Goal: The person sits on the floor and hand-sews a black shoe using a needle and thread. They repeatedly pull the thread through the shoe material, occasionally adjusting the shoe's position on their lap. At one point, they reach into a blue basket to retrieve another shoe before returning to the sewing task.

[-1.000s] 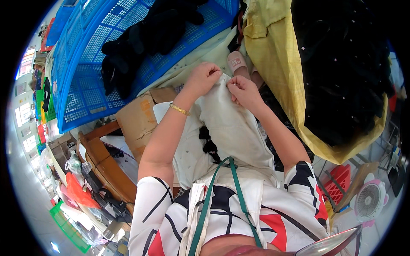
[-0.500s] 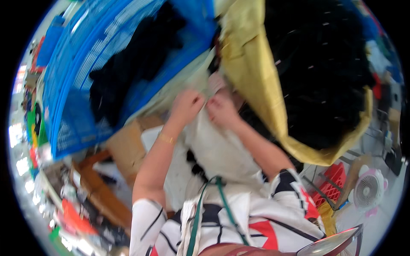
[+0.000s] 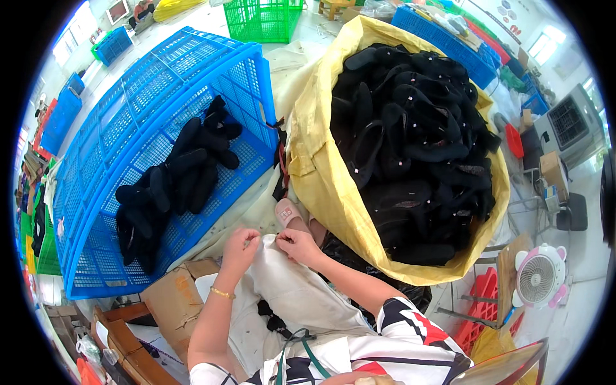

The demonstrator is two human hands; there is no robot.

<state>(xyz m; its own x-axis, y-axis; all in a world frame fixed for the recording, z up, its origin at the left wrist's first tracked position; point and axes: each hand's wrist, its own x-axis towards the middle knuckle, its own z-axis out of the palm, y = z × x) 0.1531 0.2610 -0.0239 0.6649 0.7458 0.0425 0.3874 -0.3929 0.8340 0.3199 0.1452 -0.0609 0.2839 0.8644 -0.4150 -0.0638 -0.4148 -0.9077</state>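
My left hand is closed, thumb and fingers pressed together. It is above my lap, with a gold bracelet on the wrist. My right hand pinches close beside it. Between and below them spreads an off-white cloth over my legs. Whatever the fingertips grip is too small to make out. To the left, a large blue plastic crate lies tipped on its side with several black cloth shoes in it. At the right stands a yellow woven sack, rolled open and heaped with black shoes.
Cardboard and a brown wooden frame lie at my left. A white fan and a red plastic crate are at my right. A green crate stands beyond. My foot in a pink slipper rests near the sack.
The view has tilted upward, so crate, sack and hands appear lower. My hands have drawn slightly apart, both still closed. The picture is sharper.
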